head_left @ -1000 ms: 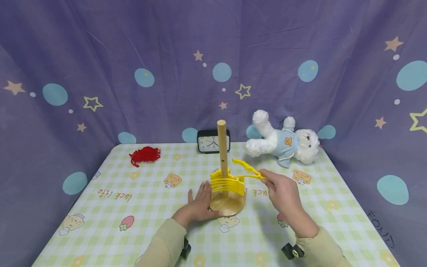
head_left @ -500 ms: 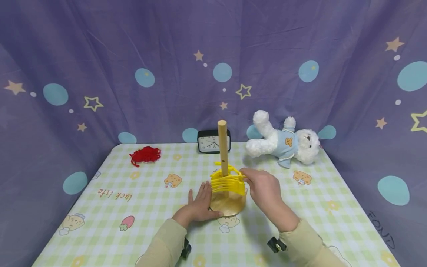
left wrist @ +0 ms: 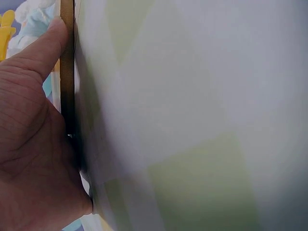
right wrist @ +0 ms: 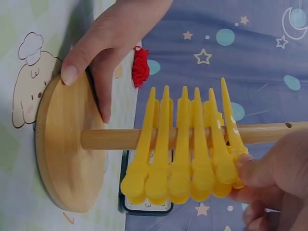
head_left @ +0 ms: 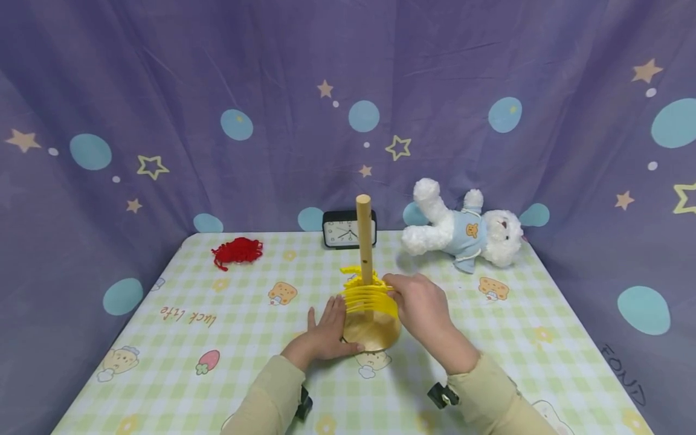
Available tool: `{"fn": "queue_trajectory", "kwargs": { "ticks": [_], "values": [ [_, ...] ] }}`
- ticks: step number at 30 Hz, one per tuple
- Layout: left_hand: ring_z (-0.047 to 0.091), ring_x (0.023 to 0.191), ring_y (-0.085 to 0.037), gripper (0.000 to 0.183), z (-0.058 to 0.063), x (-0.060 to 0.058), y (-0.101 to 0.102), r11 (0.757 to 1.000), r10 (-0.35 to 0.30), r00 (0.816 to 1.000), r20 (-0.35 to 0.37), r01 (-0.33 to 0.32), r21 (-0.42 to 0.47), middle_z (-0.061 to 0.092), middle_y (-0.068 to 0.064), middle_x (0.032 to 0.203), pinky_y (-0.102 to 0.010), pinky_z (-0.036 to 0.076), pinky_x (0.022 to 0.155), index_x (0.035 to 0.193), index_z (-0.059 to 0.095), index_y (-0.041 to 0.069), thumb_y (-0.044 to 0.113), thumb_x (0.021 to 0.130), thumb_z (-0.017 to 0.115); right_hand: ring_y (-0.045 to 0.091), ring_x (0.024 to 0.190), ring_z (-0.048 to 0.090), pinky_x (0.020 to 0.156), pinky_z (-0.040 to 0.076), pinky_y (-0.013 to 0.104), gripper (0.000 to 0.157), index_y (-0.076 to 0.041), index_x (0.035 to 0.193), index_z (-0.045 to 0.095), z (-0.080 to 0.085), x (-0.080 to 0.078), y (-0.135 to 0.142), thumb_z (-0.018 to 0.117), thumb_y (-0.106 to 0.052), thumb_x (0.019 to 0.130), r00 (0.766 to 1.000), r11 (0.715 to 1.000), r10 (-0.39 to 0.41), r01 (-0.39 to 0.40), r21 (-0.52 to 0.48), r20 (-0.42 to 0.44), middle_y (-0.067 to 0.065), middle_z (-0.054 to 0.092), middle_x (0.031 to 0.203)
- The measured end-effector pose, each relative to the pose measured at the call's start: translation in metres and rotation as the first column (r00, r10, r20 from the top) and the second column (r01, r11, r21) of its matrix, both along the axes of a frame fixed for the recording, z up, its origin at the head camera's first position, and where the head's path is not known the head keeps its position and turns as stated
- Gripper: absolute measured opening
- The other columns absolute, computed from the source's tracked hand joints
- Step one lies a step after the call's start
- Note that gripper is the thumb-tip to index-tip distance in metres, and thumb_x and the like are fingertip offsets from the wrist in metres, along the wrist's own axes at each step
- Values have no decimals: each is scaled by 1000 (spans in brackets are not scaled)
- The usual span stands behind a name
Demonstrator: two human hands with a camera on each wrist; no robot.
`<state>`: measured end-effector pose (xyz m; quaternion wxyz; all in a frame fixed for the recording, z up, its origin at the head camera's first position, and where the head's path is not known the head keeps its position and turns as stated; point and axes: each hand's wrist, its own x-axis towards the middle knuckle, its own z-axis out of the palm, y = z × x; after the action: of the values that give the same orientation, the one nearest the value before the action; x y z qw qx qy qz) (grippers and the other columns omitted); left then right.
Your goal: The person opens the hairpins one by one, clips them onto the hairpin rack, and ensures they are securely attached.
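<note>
A wooden post (head_left: 364,238) stands upright on a round wooden base (right wrist: 65,159). Several yellow plastic clips (right wrist: 182,149) are stacked around it, their slim pointed arms on either side of the post and their rounded ends in line. My right hand (head_left: 426,308) pinches the rounded end of the topmost clip (right wrist: 231,125), which sits at the post above the others, slightly tilted. At the base's near left side rests my left hand (head_left: 324,337), fingers spread and thumb (right wrist: 72,72) at its edge. The left wrist view shows this palm (left wrist: 29,125) beside the base's edge.
Behind the post is a black-framed clock (head_left: 337,232). A white plush bear (head_left: 467,232) in blue lies at the back right, and a tangle of red yarn (head_left: 237,251) at the back left. A checked cloth (head_left: 239,344) covers the table; a purple curtain (head_left: 283,169) hangs behind.
My right hand has moved left with the top clip, from beside the post to around it; its spread arms now lie close at the post. The left hand has stayed on the base.
</note>
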<state>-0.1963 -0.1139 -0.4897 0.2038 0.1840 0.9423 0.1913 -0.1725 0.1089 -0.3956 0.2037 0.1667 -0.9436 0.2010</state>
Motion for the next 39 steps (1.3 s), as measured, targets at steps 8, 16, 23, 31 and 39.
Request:
{"fn": "queue_trajectory", "kwargs": {
  "ticks": [8, 16, 23, 31, 39],
  "values": [
    [-11, 148, -31, 108, -1, -1, 0, 1000, -7, 1000, 4, 7, -13, -10, -15, 161, -63, -12, 110, 155, 6, -1, 65, 87, 58, 25, 89, 65, 69, 53, 44, 31, -17, 114, 71, 6, 5, 7, 77, -13, 84, 992, 999, 37, -37, -4, 117, 0, 72, 107],
    [-9, 148, -31, 108, -1, 0, 0, 1000, -4, 1000, 2, 4, -7, -9, -15, 162, -63, -11, 110, 155, 7, 0, 66, 86, 57, 30, 99, 66, 81, 52, 48, 46, -8, 132, 60, 2, 8, 24, 69, -27, 92, 983, 995, 42, -24, -100, 176, 12, 61, 131],
    [-10, 148, -30, 109, -2, -1, -1, 1000, -8, 1000, 5, 8, -5, -10, -15, 162, -62, -13, 110, 155, 4, 0, 66, 87, 57, 26, 91, 65, 73, 52, 44, 40, -11, 132, 60, -9, 10, 47, 63, -29, 96, 981, 989, -1, 30, -148, 193, 8, 61, 132],
    [-10, 148, -30, 109, -5, -3, 1, 1000, -2, 1000, 6, 2, -16, -9, -15, 162, -62, -14, 110, 155, 5, 1, 66, 86, 58, 31, 93, 66, 74, 51, 49, 39, -7, 129, 61, -24, 9, 76, 62, -29, 96, 978, 986, -68, 96, -137, 195, 15, 59, 133],
    [-11, 148, -29, 111, -6, -2, 0, 1000, 9, 1000, 3, -9, -13, -10, -13, 162, -62, -13, 110, 156, 5, 1, 67, 85, 58, 35, 94, 65, 78, 50, 53, 39, -4, 127, 62, -37, 11, 100, 62, -27, 96, 973, 982, -119, 145, -125, 197, 20, 58, 133]
  ]
}}
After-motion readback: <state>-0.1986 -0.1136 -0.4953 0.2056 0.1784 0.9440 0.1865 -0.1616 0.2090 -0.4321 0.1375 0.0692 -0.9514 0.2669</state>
